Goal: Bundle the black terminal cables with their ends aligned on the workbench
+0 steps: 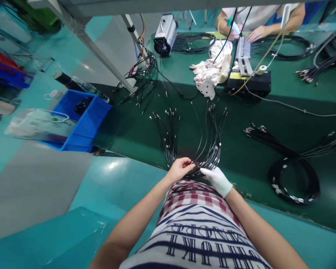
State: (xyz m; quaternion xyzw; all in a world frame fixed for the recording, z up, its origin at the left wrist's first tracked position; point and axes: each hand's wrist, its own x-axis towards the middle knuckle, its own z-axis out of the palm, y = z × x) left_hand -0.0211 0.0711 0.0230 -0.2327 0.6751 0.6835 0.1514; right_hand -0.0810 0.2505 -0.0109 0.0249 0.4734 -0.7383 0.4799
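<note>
A bundle of thin black cables [216,149] with small metal connectors lies at the table's near edge, bent into a U with both ends fanned out away from me. My right hand [217,180], in a white glove, is closed around the bundle's lower right bend, thumb on top. Bare and just to the left, my left hand [181,168] pinches at the cables near the bottom of the bend. Its fingertips partly hide what they hold. Two or so strands stand apart in the middle of the U.
A coiled cable bundle [315,183] lies to the right on the green table [240,168]. Across it, a co-worker's hands [257,34] work near a black device [250,84]. White gloves [208,74] and tangled wires [148,74] lie farther back. A blue bin [85,123] stands left.
</note>
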